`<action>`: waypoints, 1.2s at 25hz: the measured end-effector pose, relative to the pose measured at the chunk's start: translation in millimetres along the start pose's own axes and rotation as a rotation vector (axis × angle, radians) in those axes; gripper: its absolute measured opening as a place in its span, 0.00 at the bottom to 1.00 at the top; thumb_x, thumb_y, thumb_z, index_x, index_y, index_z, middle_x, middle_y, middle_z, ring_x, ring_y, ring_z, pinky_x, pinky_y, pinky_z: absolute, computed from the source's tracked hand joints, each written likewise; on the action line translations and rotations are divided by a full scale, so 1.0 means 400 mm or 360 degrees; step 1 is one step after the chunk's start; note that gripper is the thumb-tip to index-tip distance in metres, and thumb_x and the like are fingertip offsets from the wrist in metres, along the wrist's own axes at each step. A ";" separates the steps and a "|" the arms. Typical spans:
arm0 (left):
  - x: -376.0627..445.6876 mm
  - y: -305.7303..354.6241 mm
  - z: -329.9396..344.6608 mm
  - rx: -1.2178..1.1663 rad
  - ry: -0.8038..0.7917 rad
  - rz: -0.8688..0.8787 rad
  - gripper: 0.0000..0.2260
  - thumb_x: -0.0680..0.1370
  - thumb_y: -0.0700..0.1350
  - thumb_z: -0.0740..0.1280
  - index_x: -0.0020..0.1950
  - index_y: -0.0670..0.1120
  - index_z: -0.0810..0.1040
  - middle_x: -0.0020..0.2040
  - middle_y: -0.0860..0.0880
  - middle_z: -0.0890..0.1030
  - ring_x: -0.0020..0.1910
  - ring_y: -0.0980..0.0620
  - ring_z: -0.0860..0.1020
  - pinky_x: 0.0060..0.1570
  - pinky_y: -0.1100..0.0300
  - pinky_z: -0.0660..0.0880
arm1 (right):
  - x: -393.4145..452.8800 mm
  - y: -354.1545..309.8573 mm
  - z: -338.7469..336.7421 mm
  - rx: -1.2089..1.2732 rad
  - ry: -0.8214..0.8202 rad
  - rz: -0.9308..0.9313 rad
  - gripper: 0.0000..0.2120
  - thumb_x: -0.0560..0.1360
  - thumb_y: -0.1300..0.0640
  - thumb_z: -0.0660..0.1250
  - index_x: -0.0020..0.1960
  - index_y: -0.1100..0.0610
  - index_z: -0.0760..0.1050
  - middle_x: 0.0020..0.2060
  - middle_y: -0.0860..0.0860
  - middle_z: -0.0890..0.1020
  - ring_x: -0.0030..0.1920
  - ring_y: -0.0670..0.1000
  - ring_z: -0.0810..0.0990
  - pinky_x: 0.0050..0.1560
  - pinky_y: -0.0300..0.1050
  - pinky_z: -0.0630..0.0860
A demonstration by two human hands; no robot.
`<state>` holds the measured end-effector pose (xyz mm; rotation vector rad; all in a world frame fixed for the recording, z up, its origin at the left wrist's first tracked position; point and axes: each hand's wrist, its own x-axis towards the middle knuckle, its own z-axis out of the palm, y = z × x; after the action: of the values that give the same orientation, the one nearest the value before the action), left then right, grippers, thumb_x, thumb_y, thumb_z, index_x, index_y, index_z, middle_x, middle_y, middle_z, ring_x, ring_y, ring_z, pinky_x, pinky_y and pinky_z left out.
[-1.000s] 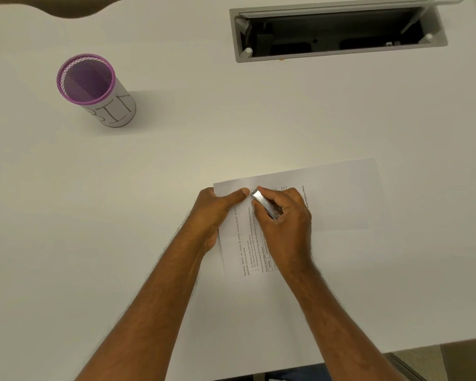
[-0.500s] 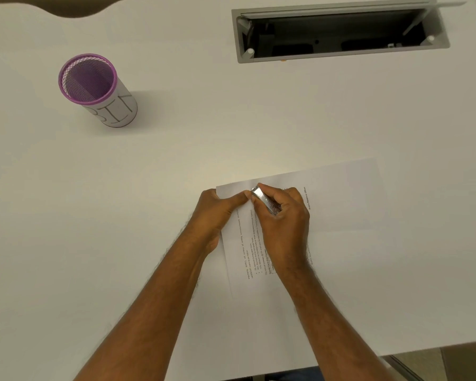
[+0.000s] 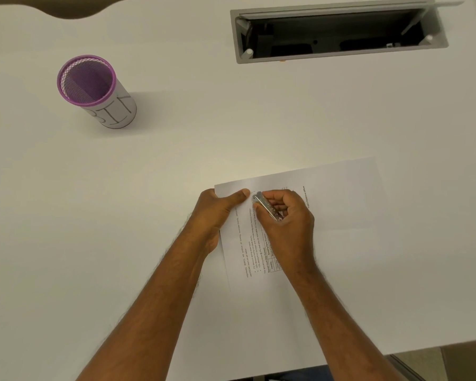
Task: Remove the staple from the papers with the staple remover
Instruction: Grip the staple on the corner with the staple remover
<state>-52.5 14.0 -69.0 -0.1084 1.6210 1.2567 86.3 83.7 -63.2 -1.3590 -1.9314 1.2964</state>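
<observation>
The printed papers (image 3: pixel 338 196) lie flat on the white table (image 3: pixel 231 138), turned sideways to me. My left hand (image 3: pixel 217 213) presses on their near-left corner, thumb stretched along the top edge. My right hand (image 3: pixel 285 215) grips a small silver staple remover (image 3: pixel 267 207), whose tip rests on the paper just right of the left thumb tip. The staple itself is too small to make out.
A purple mesh cup (image 3: pixel 94 89) marked "BIN" stands at the far left. A grey cable hatch (image 3: pixel 338 31) is open at the table's far right. The table's front edge runs close below my forearms.
Both hands stay on the paper's corner. The staple remover's tip has crept slightly left toward the left thumb; the view has shifted a little.
</observation>
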 end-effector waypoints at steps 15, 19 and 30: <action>0.000 -0.004 0.001 0.0090 0.0002 0.0038 0.09 0.75 0.51 0.76 0.51 0.49 0.83 0.45 0.47 0.89 0.41 0.46 0.87 0.46 0.51 0.85 | 0.004 -0.001 0.007 -0.0123 0.0036 -0.0052 0.12 0.75 0.54 0.77 0.57 0.54 0.84 0.48 0.48 0.82 0.45 0.44 0.81 0.43 0.29 0.77; -0.001 -0.002 0.003 0.0035 -0.0003 0.0020 0.11 0.75 0.49 0.77 0.54 0.45 0.85 0.46 0.45 0.89 0.43 0.46 0.88 0.47 0.50 0.85 | 0.005 0.000 0.010 -0.0095 0.0026 -0.0065 0.11 0.74 0.54 0.77 0.56 0.53 0.84 0.47 0.47 0.81 0.44 0.45 0.81 0.40 0.30 0.77; -0.002 -0.005 0.023 -0.0008 0.0162 0.0002 0.05 0.75 0.48 0.78 0.44 0.48 0.85 0.35 0.51 0.88 0.32 0.53 0.86 0.32 0.61 0.81 | -0.011 0.025 0.033 -0.0136 0.0061 -0.0182 0.08 0.74 0.58 0.77 0.52 0.55 0.84 0.51 0.49 0.82 0.51 0.52 0.82 0.52 0.58 0.82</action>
<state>-44.8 19.7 -69.0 -0.1769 1.7055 1.2740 82.7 74.7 -77.5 -1.2837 -2.0273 1.1381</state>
